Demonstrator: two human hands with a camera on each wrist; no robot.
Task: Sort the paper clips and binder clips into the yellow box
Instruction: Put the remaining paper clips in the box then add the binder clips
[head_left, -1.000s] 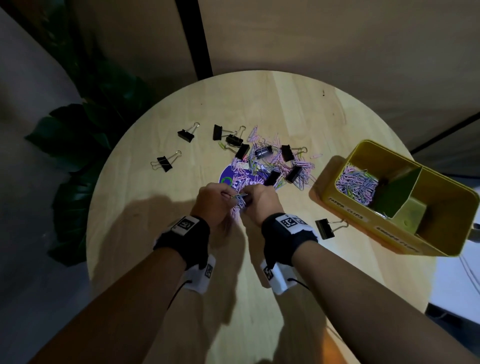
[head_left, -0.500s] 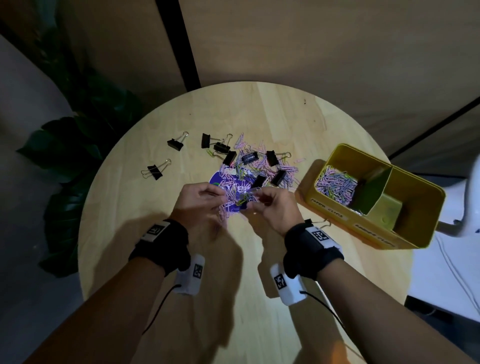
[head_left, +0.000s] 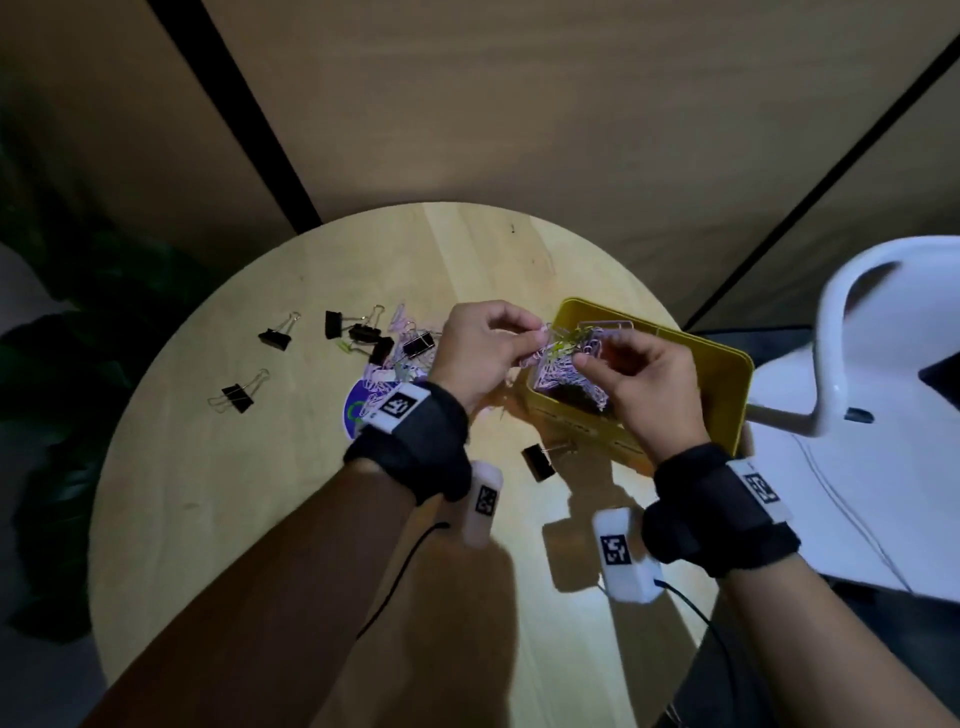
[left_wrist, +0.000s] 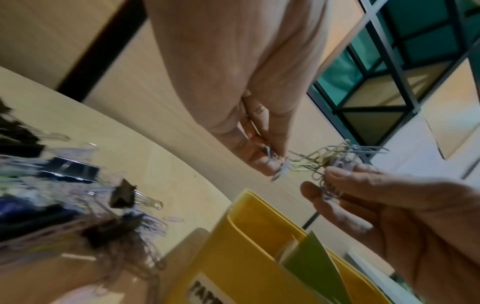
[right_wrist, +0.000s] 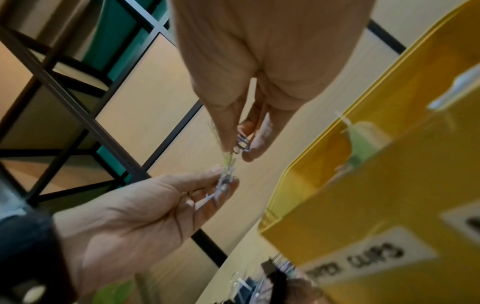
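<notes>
Hands (head_left: 485, 347) moved over yellow box (head_left: 724, 395); binder clips (head_left: 363, 332) left behind.

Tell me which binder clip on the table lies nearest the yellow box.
The lone black binder clip lying just in front of the yellow box, between the two wrists. The other binder clips lie beyond the left hand, away from the box.
</notes>
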